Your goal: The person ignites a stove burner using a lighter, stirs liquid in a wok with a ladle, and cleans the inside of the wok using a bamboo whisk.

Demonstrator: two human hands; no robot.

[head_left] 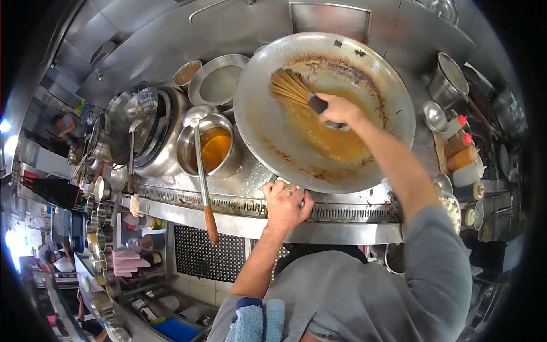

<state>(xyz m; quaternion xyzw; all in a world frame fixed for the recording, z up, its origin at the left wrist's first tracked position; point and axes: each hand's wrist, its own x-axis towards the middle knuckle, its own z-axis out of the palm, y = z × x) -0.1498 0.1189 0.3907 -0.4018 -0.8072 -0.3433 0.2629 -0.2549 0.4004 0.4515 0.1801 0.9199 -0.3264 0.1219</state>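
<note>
My right hand point(340, 109) is closed round the dark grip of a bamboo wok brush point(292, 86). The bristles fan out to the left against the inner wall of a large wok point(259, 145). Brownish liquid point(342, 143) lies in the bottom of the wok, and dark scorched residue streaks its wall. At the near rim my left hand point(288, 203) is a fist round the wok handle, most of which the fingers hide. To the left stands a pot of amber oil point(235, 158), with a wooden-handled ladle point(200, 165) resting across it.
A metal basin point(196, 85) stands behind the oil pot, with stacked pans point(151, 122) farther left. Squeeze bottles point(462, 157) and a small steel bowl point(435, 117) line the right side. A slotted drain point(353, 214) runs along the counter's front. Other people appear at far left.
</note>
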